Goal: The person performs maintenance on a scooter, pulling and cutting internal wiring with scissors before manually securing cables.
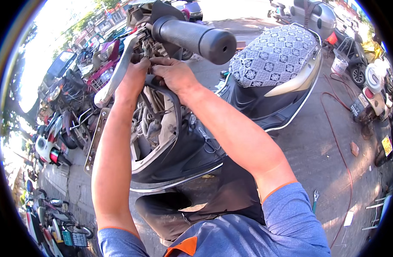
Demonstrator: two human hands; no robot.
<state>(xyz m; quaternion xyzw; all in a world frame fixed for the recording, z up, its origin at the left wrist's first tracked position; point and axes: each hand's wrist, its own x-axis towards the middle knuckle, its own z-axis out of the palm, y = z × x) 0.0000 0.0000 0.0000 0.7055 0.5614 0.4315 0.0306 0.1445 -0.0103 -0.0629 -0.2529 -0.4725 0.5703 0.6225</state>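
Both my hands are up at the stripped steering head of a scooter, under its black rubber handlebar grip (188,36). My left hand (138,70) is closed among cables and fittings just right of a silver brake lever (106,88); what it holds is hidden. My right hand (175,75) is beside it with curled fingers pressed into the same dark parts; I cannot make out what they grip. Below them, the opened front body (158,128) shows cables and hoses inside. The patterned seat (273,55) is to the right, with scissors-like metal tools (209,143) lying below the bars.
Parked scooters and bikes (55,150) crowd the left. More scooter parts (372,98), a white bucket (340,64) and a red hose (333,128) are at the right. A wrench (315,201) and a brick (354,149) lie on the pavement (308,154).
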